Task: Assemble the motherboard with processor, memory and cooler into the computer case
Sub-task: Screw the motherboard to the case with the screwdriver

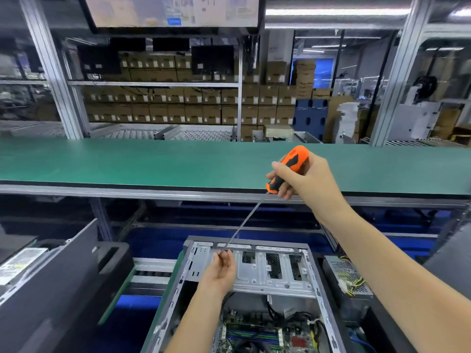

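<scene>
An open grey computer case (257, 276) lies low in the middle of the view. The green motherboard (257, 335) sits inside it at the bottom edge, with cables across it. My right hand (303, 179) grips the orange and black handle of a long screwdriver (288, 169), held high over the green bench. Its thin shaft (244, 222) slants down to the left, to the case's far rim. There my left hand (221, 271) pinches the shaft's tip with its fingertips. Whether a screw sits at the tip is hidden by the fingers.
A green bench top (127, 161) crosses the middle of the view. A dark case (51, 284) lies at the left. A grey power supply (349, 276) with yellow wires sits right of the open case. Shelves of cardboard boxes (178, 103) fill the back.
</scene>
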A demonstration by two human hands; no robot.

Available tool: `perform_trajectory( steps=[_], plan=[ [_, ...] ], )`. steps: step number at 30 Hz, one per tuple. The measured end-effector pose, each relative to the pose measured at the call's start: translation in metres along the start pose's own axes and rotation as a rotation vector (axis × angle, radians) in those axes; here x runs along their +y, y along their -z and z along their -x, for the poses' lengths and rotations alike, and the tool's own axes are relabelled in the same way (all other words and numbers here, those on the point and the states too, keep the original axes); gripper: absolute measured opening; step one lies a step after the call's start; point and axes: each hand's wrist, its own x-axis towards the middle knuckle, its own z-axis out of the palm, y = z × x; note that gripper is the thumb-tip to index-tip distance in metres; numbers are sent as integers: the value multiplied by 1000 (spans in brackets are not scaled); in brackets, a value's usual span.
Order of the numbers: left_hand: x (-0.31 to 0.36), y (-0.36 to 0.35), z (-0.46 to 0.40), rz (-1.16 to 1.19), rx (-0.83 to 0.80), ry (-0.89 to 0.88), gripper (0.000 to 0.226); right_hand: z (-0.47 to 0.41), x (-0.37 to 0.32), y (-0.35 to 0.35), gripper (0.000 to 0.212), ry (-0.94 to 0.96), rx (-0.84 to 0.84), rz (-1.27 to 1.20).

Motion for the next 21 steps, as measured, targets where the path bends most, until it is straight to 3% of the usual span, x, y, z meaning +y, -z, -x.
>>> perform_trajectory(
  steps=[7,21],
  plan=[
    [-11,3,-2,41,-16,80,23,-17,-12,-10,19,50,-26,171],
    [-9,8,-4,132,-110,154,21,-26,-7,-10,22,43,8,214]
  ],
)
